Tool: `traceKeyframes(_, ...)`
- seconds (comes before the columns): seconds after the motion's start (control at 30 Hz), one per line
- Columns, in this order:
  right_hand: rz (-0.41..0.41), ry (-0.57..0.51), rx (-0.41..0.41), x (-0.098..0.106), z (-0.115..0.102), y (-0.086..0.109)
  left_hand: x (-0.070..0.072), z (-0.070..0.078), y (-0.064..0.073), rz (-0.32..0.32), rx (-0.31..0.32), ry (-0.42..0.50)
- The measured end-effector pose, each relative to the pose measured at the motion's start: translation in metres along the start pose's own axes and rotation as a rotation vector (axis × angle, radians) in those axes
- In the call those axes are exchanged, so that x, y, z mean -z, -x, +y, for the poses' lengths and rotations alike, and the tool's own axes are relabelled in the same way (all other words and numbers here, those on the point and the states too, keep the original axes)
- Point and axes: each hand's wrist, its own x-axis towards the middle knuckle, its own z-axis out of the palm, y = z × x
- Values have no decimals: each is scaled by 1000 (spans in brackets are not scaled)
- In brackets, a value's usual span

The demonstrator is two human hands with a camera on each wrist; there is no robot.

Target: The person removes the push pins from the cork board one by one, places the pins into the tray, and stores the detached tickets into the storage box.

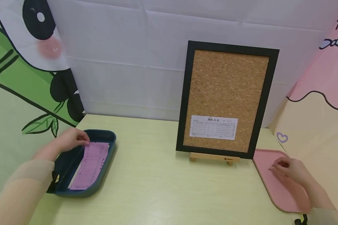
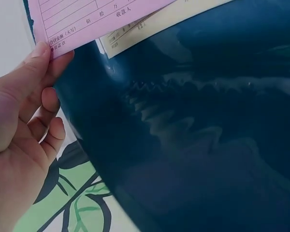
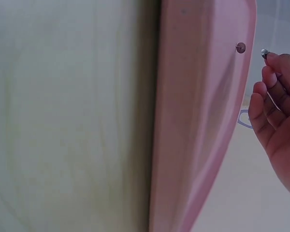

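Note:
My left hand (image 1: 73, 139) pinches the top corner of a pink printed form (image 1: 91, 165) between thumb and fingers. The form lies over a cream-colored slip (image 2: 128, 41) in a dark blue tray (image 1: 112, 156); the left wrist view shows the pink corner raised at the tray's rim. On the right, my right hand (image 1: 291, 170) is over a pink tray (image 1: 287, 197). Its thumb and finger pinch a small metal thumbtack (image 3: 265, 52), clearest in the right wrist view. Another thumbtack (image 3: 240, 47) sits in the pink tray, close by the fingertips.
A black-framed corkboard (image 1: 228, 84) stands upright on a small wooden easel (image 1: 211, 157) at the back of the table (image 1: 146, 175). A white printed form (image 1: 213, 127) is on its lower part. Behind hangs a white cloth (image 1: 124, 62), with cartoon-printed panels at both sides.

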Motion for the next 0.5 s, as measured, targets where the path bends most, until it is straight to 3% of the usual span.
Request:
traceKeyframes(0.27,-92,-6,-31,-7,6,-10,-8,-2,-3,-15,-23,1)
traceKeyframes(0.5,-104,-6,-40,-11,10,-15,-11,1,-6,-39,-10,26)
